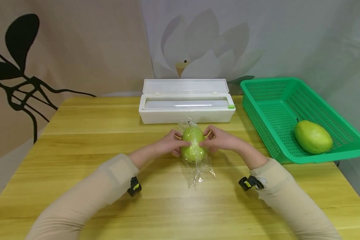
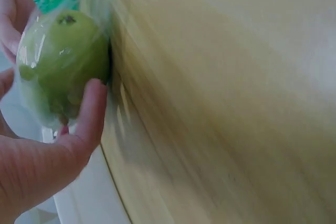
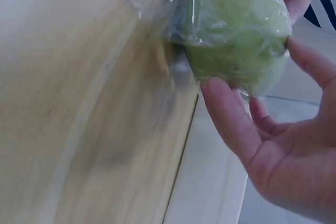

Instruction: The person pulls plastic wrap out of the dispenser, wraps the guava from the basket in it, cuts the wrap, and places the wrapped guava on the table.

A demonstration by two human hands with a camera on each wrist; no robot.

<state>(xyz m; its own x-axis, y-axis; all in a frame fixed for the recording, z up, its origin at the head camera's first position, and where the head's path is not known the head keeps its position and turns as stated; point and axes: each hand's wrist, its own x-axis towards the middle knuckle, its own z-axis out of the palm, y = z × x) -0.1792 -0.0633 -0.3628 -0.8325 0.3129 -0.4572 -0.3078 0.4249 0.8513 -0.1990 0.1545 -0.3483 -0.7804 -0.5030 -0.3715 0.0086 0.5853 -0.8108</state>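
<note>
A green pear (image 1: 193, 133) wrapped in clear plastic film is between my two hands, its stem pointing away from me. My left hand (image 1: 171, 143) grips its left side, with the thumb laid on the front. From the right, my right hand (image 1: 218, 139) holds it the same way, thumb tip on the film. Loose cling film (image 1: 197, 173) hangs down below the fruit in crumpled folds, and a little more stands up round the stem. In the left wrist view the wrapped pear (image 2: 68, 51) shows its blossom end through the film.
Behind the hands stands a white cling film box (image 1: 186, 115) with its lid raised and a roll inside. At the right, a green plastic basket (image 1: 262, 128) holds another pear (image 1: 313, 136). All of this is on a wooden table (image 1: 93, 140) before a printed curtain.
</note>
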